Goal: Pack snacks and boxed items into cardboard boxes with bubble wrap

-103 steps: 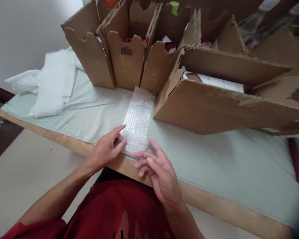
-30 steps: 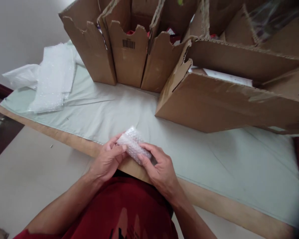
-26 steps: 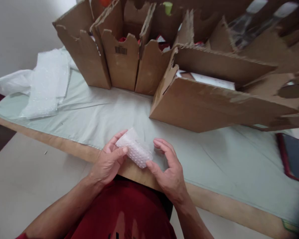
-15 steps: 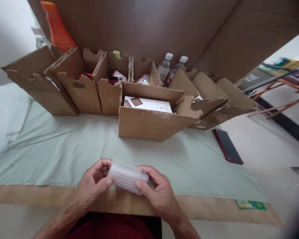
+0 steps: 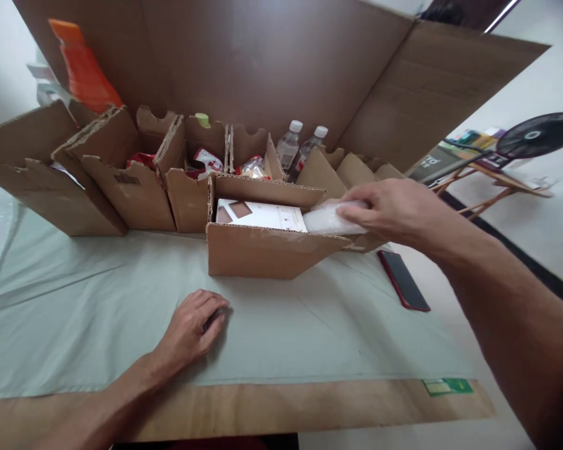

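My right hand (image 5: 380, 203) grips a bubble-wrapped bundle (image 5: 335, 217) at the right, low end of a cardboard holder (image 5: 258, 253). The wrapped bundle is partly inside the holder, with its near end against a white box (image 5: 272, 217) that lies in there. What the bubble wrap covers cannot be made out. My left hand (image 5: 194, 325) rests on the pale green cloth (image 5: 136, 325) in front of the holder, its fingers loosely bent and thumb apart, with nothing seen in it.
Behind stands a row of cardboard holders (image 5: 141, 200) with red packets, and two clear bottles (image 5: 288, 145) with white caps. An orange bottle (image 5: 87, 75) is at the back left. A phone (image 5: 405, 281) lies at right. Beyond is a black fan (image 5: 539, 136).
My right hand has carried the wrapped bundle forward and right, into the holder's end. My left hand has let go of it and lies on the cloth.
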A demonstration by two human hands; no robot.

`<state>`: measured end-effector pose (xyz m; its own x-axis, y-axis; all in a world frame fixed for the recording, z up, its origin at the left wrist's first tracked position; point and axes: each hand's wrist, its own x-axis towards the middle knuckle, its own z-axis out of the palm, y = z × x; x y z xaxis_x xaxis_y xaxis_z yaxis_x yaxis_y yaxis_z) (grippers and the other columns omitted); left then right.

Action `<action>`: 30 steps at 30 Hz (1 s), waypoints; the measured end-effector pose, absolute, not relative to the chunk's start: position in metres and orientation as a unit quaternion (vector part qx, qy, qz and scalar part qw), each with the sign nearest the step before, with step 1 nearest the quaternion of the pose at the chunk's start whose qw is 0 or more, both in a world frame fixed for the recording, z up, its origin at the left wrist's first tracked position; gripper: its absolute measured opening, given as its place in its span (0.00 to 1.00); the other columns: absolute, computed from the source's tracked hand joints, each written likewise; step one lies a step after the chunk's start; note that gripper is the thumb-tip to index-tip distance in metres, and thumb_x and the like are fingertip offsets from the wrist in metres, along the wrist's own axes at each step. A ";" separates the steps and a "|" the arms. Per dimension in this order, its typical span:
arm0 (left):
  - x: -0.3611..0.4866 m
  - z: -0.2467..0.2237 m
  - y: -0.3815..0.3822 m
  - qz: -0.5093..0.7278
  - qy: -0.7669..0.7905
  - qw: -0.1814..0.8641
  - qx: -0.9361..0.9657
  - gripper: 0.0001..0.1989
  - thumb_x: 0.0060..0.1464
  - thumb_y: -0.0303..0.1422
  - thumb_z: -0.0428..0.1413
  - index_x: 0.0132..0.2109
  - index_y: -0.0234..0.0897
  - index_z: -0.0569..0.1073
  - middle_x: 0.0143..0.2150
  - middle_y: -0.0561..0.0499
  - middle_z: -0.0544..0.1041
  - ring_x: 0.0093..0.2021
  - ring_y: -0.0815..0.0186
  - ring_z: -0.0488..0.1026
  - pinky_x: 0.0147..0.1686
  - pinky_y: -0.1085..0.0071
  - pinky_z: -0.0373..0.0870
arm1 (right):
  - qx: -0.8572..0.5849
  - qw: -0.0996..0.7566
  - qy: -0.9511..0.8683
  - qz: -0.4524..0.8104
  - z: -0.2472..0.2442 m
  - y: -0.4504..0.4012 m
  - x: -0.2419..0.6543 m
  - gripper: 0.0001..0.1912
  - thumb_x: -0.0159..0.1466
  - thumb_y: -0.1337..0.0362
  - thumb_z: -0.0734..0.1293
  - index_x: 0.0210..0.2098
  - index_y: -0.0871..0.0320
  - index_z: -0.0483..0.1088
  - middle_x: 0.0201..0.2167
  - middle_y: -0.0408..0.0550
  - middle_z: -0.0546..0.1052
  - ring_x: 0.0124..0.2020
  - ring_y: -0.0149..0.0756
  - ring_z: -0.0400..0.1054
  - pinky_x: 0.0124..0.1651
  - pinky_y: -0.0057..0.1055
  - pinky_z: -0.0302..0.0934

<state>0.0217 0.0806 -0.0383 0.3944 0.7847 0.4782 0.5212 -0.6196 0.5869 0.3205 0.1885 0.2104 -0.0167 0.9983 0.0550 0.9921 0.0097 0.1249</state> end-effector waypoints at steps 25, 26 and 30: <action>0.016 -0.004 0.103 0.462 0.570 0.316 0.602 0.35 0.58 0.44 0.59 0.70 0.45 0.62 0.66 0.39 0.70 0.61 0.49 0.73 0.54 0.50 0.76 | 0.633 -0.334 0.676 -0.178 0.092 0.121 0.372 0.24 0.58 0.52 0.72 0.51 0.57 0.76 0.45 0.54 0.82 0.40 0.44 0.77 0.36 0.36 0.70; 0.023 0.003 0.113 0.471 0.559 0.338 0.593 0.38 0.56 0.44 0.60 0.71 0.44 0.59 0.69 0.38 0.67 0.64 0.48 0.70 0.57 0.48 0.74 | 0.624 -0.326 0.681 -0.202 0.077 0.130 0.365 0.27 0.57 0.53 0.72 0.53 0.57 0.74 0.47 0.54 0.82 0.41 0.45 0.77 0.35 0.36 0.71; 0.049 0.015 0.126 0.492 0.531 0.405 0.559 0.38 0.50 0.44 0.62 0.65 0.38 0.65 0.61 0.38 0.74 0.61 0.46 0.73 0.58 0.46 0.73 | 0.618 -0.353 0.669 -0.215 0.043 0.136 0.330 0.22 0.59 0.54 0.72 0.50 0.57 0.73 0.43 0.55 0.82 0.34 0.44 0.75 0.37 0.40 0.72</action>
